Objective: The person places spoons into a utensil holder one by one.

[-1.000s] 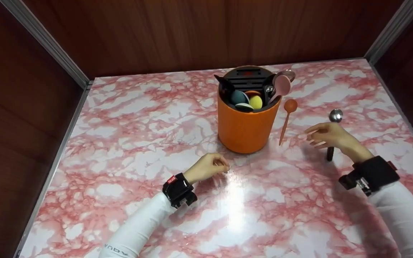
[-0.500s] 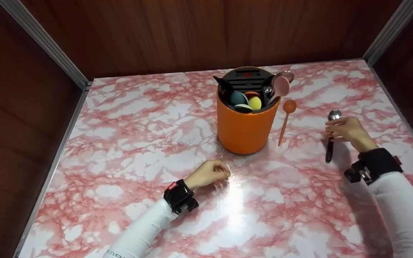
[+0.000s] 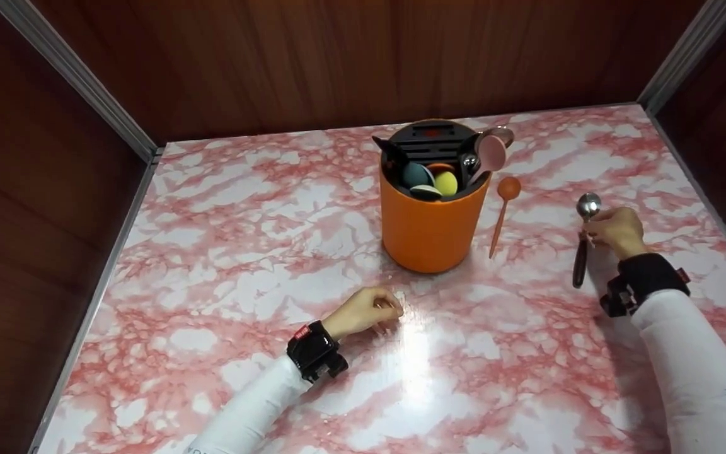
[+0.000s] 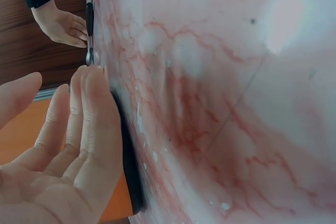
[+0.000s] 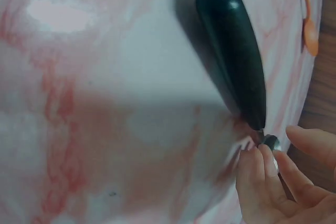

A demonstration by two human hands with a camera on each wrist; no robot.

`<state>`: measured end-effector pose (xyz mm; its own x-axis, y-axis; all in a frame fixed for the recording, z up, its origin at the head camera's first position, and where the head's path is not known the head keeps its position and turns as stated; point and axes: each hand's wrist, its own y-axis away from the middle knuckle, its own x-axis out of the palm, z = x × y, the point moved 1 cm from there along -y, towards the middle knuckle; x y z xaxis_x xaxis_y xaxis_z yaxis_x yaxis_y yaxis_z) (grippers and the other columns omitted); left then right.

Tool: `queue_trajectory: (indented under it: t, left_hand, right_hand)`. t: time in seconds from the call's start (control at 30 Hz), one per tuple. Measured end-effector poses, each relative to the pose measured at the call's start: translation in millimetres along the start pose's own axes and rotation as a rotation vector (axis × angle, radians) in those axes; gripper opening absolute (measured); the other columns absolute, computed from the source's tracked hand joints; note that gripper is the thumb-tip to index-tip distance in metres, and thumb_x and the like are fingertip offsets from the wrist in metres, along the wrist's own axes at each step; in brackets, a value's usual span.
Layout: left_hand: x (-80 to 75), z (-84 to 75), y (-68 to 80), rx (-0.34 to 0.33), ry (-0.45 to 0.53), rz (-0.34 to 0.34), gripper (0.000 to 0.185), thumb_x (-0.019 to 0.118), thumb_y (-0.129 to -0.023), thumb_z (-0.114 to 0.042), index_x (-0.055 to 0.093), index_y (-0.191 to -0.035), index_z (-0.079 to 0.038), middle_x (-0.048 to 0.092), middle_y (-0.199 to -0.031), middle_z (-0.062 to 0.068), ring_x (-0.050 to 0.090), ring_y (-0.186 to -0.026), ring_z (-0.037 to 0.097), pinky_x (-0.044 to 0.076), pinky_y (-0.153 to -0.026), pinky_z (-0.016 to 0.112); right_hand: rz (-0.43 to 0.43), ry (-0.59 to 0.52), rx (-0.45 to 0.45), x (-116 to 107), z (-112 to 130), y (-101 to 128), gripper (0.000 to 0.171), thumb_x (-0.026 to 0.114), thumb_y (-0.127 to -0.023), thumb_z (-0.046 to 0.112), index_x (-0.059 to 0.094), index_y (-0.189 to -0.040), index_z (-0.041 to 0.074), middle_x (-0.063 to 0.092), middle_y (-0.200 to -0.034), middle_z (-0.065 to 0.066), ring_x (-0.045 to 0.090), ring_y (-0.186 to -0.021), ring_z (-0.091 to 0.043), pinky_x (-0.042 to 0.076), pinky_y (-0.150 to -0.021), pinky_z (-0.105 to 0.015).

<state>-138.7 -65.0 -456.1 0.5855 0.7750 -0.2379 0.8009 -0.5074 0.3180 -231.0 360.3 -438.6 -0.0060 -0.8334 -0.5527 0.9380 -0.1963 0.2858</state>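
Observation:
A metal scoop with a dark handle (image 3: 580,263) lies on the marbled tabletop at the right. My right hand (image 3: 616,228) is at its neck, just below the round bowl (image 3: 588,206). In the right wrist view, the fingertips (image 5: 254,156) reach the neck beside the black handle (image 5: 233,51), while the thumb (image 5: 312,142) stands a little apart from them. My left hand (image 3: 363,310) rests near the table, fingers loosely bent and nothing in them, in front of the orange utensil holder (image 3: 432,233).
An orange spoon (image 3: 509,188) lies between the holder and the scoop. Several utensils, including a pink spoon (image 3: 492,153), stand in the holder. Dark wood panels (image 3: 338,63) enclose the pink and white tabletop (image 3: 243,252) at the back and sides.
My right hand has moved right and down onto the scoop's neck, its fingers drawing closer together. The left hand has shifted slightly lower in view, with the same loose bend. The scoop lies in place.

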Motion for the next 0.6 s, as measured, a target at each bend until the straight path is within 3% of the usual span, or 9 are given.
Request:
queue_trajectory:
  t: [0.23, 0.43, 0.53, 0.6]
  left_hand:
    - [-0.8, 1.5, 0.7, 0.006, 0.006, 0.007, 0.021, 0.058, -0.086, -0.006, 0.059, -0.098, 0.011, 0.061, -0.078, 0.011, 0.057, -0.058, 0.016, 0.059, -0.060, 0.044]
    - [-0.7, -0.4, 3.3, -0.003, 0.012, 0.021, 0.023, 0.057, -0.086, -0.008, 0.059, -0.100, 0.011, 0.061, -0.078, 0.011, 0.060, -0.070, 0.041, 0.058, -0.063, 0.047]
    - [-0.5, 0.5, 3.6, -0.001, 0.009, 0.023, 0.023, 0.057, -0.086, -0.008, 0.059, -0.100, 0.011, 0.062, -0.082, 0.019, 0.061, -0.070, 0.040, 0.058, -0.062, 0.047]
    - [-0.6, 2.1, 3.1, -0.001, 0.001, 0.021, 0.022, 0.057, -0.086, -0.008, 0.059, -0.099, 0.010, 0.063, -0.085, 0.023, 0.061, -0.065, 0.035, 0.059, -0.060, 0.045]
  right_hand:
    - [-0.019, 0.024, 0.030, 3, -4, -2, 0.038, 0.061, -0.083, 0.010, 0.051, -0.110, -0.014, 0.051, -0.052, 0.021, 0.055, -0.050, 0.006, 0.054, -0.054, -0.013]
    - [-0.019, -0.095, 0.077, 7, -8, -3, 0.004, 0.064, -0.079, 0.006, 0.063, -0.081, 0.002, 0.055, -0.046, 0.019, 0.058, -0.048, 0.004, 0.054, -0.054, -0.014]
    - [-0.022, -0.159, 0.108, 8, -10, -3, 0.014, 0.064, -0.079, 0.004, 0.059, -0.069, 0.013, 0.056, -0.047, 0.016, 0.058, -0.050, 0.003, 0.053, -0.055, -0.014]
    - [-0.016, -0.186, 0.117, 9, -11, -3, 0.016, 0.062, -0.079, 0.003, 0.059, -0.068, 0.013, 0.057, -0.049, 0.016, 0.058, -0.052, 0.003, 0.053, -0.056, -0.014]
